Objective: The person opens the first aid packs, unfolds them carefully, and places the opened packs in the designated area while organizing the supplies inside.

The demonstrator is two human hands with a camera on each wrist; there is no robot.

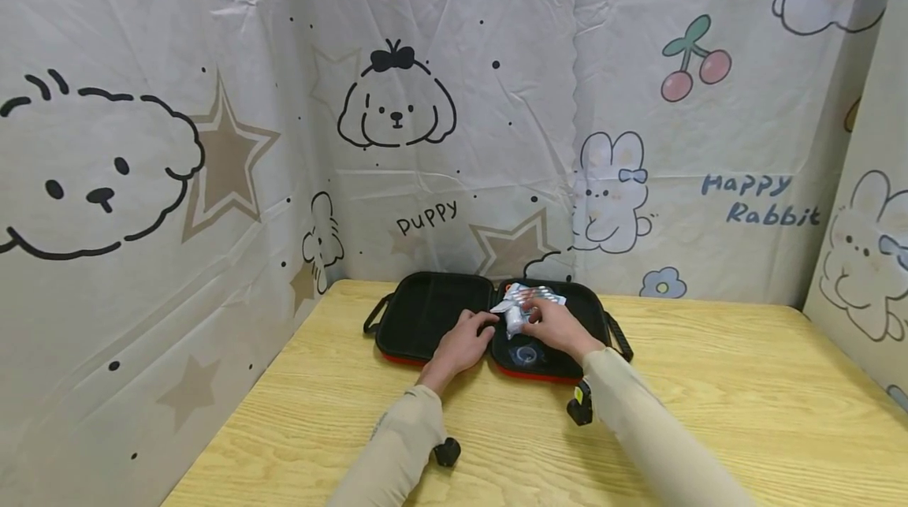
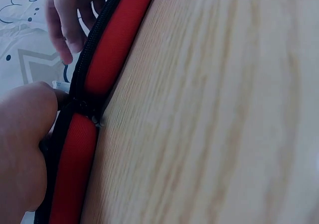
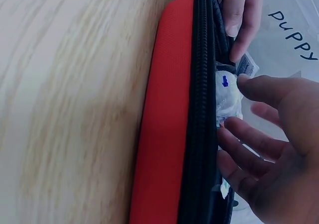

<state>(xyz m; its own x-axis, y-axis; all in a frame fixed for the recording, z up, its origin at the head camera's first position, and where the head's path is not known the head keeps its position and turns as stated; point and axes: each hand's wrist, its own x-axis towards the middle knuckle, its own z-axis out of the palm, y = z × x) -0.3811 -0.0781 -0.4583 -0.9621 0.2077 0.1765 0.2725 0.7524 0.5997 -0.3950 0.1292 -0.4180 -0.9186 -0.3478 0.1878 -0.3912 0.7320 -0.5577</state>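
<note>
A black-lined zip case (image 1: pixel 433 310) with a red outer shell (image 3: pixel 167 104) lies unfolded on the table. My left hand (image 1: pixel 464 341) rests over its middle fold, with loosely bent fingertips close to the packets. Over the right half, my right hand (image 1: pixel 560 327) has its thumb and fingers spread. Their tips are right at a white roll in clear wrap (image 3: pixel 228 94). Behind the roll lie blister packs (image 1: pixel 535 296) with reddish capsules. A clear bag with a ring-shaped item (image 1: pixel 526 355) sits nearer the front of that half.
The case stands toward the back of the wood-grain table (image 1: pixel 709 397), near a printed cloth backdrop (image 1: pixel 454 176). Carry handles stick out at the left side (image 1: pixel 374 316) and right side (image 1: pixel 619 336). A black wrist camera (image 1: pixel 580 404) hangs below the right sleeve.
</note>
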